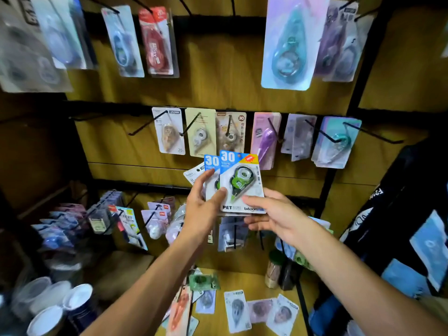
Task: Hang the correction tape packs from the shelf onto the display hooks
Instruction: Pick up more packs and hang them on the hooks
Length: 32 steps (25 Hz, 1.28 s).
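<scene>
1. Bare hook [148, 124], middle row, left: a black prong with nothing on it, projecting toward the viewer. A pack brought up at a slant could miss its tip, since the hang-hole is small.
2. Left hand [202, 209]: thumb curled over the front and fingers behind a fanned stack of packs [211, 175]. Hazard: the fan is held near its lower edge only, so a rear card could slide out and drop.
3. Front pack [240, 183], blue header marked "30", green dispenser in the blister: held in front of the board, below the middle row of hooks, not yet hung. Its hang-hole is probably at the top edge, though blur hides it.
4. Right hand [274, 214]: thumb on the face of the front pack at its lower right corner, fingers beneath, pinching it. Hazard: drawing it free may drag the neighbouring card along.
5. Shelf [254, 280], bottom: further correction tape packs [236, 310] lie flat there, waiting. A dropped card would land among them or beside the jars [275, 270].
6. Hung packs [265, 139], middle row, right of centre: already crowded, so a careless reach could knock one loose.
</scene>
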Tool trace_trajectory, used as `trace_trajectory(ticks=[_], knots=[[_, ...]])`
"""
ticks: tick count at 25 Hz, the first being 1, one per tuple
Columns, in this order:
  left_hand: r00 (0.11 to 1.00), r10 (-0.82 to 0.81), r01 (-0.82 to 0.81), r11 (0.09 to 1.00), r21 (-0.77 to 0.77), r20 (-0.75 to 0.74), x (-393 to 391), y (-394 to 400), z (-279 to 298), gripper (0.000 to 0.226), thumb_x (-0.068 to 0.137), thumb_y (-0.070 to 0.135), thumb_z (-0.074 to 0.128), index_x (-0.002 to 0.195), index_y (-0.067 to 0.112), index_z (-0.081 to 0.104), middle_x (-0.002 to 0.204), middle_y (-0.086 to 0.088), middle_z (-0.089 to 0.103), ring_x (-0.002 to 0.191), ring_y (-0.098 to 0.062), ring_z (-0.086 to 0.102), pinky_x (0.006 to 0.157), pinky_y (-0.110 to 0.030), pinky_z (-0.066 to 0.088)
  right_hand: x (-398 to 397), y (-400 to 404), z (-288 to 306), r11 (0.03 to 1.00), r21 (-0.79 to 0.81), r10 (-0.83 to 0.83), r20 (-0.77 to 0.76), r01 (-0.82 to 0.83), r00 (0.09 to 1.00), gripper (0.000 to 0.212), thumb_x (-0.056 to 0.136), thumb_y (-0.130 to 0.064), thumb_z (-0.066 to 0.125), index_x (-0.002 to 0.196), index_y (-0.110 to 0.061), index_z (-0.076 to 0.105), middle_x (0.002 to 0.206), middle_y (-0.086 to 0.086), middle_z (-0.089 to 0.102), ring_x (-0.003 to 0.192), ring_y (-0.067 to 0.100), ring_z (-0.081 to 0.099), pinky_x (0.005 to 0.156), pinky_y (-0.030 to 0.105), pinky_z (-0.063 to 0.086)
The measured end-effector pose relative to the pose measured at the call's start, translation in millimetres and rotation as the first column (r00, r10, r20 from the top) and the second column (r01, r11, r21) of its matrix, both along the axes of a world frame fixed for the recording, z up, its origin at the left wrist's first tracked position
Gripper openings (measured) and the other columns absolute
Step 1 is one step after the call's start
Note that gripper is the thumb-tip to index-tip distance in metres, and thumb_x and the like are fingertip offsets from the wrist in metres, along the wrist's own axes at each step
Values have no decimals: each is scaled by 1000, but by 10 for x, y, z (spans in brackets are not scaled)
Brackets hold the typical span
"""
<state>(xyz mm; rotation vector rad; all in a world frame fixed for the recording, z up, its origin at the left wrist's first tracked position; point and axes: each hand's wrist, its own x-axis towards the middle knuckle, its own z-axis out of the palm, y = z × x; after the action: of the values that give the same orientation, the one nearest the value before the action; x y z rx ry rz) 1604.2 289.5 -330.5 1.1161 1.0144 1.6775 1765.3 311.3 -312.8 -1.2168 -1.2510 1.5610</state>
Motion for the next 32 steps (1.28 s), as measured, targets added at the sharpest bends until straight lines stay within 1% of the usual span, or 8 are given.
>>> trace_trajectory(ticks=[3,9,11,13,16,22,26,32], knots=[[997,76,-76,997,-27,11,-292,-101,-83,38,88,17,70,119,38,60,127,1,63,107,-21,68,88,-45,57,-320,-80,-53,998,35,-42,-31,43,999,30,87,-11,71,116,-11,65,89,8,72,57,17,62,51,26,53],[961,266,-263,964,-46,77,-1154,-333,-147,33,93,9,63,120,27,59,116,-9,69,83,-18,71,72,-33,60,-1045,-208,-147,998,27,51,21,-51,999,24,90,-11,69,113,-14,66,83,6,70,52,16,58,47,25,50],[939,336,-334,941,-50,65,-1504,-382,-177,31,92,9,64,117,28,60,122,-10,65,92,-23,70,81,-42,59,-1331,-216,-158,996,55,59,99,-65,993,21,90,-11,69,111,-15,67,78,6,70,49,13,53,44,23,46],[924,378,-376,926,-39,57,-1804,-416,-187,31,92,9,63,114,30,59,127,-9,62,104,-28,68,87,-46,57,-1622,-197,-141,988,127,70,177,-93,982,19,90,-10,68,109,-14,68,75,5,68,48,10,48,43,21,42],[906,412,-411,911,-31,94,-2126,-422,-177,31,93,6,61,119,23,56,116,-1,65,106,-31,67,79,-36,59,-2009,-166,-22,946,284,92,227,-156,970,18,92,-9,64,110,-11,69,68,-4,63,50,7,44,46,20,39],[916,401,-400,916,-28,25,-2514,-358,-211,33,93,11,63,119,29,56,127,-14,64,103,-38,67,84,-52,56,-2660,11,412,866,484,31,203,-128,979,21,93,-17,64,113,-12,67,82,-9,63,59,3,48,52,22,41],[912,410,-409,912,-26,32,-2620,-337,-192,36,94,10,62,126,24,55,124,-12,64,82,-21,71,64,-31,61,-2801,58,518,843,535,-52,193,-60,980,7,89,-16,66,87,-23,64,76,-10,66,57,4,54,58,30,48],[922,382,-379,924,-57,69,-2672,-343,-183,37,94,9,61,128,22,55,118,-10,68,74,-11,73,56,-24,57,-2833,-24,382,762,644,-209,151,64,966,32,72,-38,63,98,-42,44,103,-2,67,90,30,66,72,50,58]])
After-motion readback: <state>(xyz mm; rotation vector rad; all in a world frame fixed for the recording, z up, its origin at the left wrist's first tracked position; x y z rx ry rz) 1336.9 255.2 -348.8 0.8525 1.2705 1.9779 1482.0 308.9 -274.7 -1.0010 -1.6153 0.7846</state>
